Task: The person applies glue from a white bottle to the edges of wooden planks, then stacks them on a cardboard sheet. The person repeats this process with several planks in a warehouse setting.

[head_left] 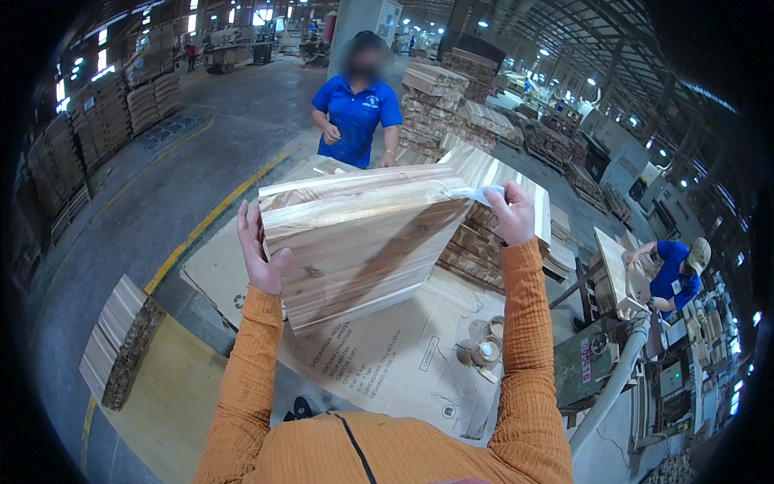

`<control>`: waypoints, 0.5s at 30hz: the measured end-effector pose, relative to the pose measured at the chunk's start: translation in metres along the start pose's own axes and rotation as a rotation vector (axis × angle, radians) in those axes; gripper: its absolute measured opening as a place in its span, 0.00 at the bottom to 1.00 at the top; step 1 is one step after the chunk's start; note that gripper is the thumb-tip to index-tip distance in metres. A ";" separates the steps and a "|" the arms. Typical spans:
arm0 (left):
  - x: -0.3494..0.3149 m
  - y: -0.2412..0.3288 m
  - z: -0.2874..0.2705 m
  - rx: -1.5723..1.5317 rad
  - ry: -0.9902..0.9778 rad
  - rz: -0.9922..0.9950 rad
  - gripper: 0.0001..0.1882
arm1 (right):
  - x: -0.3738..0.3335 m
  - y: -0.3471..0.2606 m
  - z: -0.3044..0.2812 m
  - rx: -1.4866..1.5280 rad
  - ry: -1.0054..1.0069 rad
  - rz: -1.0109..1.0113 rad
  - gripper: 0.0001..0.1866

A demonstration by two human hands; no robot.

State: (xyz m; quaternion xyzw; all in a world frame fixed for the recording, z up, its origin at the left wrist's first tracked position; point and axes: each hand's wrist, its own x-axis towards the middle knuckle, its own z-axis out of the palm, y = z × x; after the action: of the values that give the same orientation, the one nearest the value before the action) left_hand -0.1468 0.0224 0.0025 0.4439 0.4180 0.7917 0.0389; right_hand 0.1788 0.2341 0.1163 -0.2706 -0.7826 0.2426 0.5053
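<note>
At far left, a striped wooden slab stack (113, 347) lies on a yellowish board (173, 399). The left hand (263, 254) grips the left edge of a light-brown, striped rectangular wooden panel (363, 250), held tilted above flattened brown cardboard (387, 355). Rightward, a slim whitish tool (477, 194) meets the panel's upper right corner, pinched between the right hand's (514, 214) closed thumb and fingers.

The left hand (264, 256) grips a tilted wooden panel (363, 258); the right hand (514, 214) pinches a pale strip (476, 194) at its right corner. A person (355, 117) stands far side.
</note>
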 end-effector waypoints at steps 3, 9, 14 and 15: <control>0.000 0.001 0.001 -0.017 0.000 -0.007 0.59 | 0.001 0.002 0.002 -0.008 -0.004 0.004 0.12; 0.000 -0.001 -0.001 0.003 0.002 0.007 0.59 | 0.000 0.004 0.004 0.045 0.012 0.000 0.11; 0.000 0.003 0.001 0.031 -0.003 0.013 0.59 | 0.002 0.008 0.005 0.049 0.008 0.002 0.11; 0.000 0.003 0.001 0.022 -0.002 0.008 0.59 | 0.002 0.007 0.005 0.060 0.019 0.010 0.11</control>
State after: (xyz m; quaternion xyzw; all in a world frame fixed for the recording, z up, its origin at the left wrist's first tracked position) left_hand -0.1454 0.0208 0.0045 0.4465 0.4248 0.7869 0.0314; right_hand 0.1747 0.2401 0.1105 -0.2614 -0.7689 0.2660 0.5193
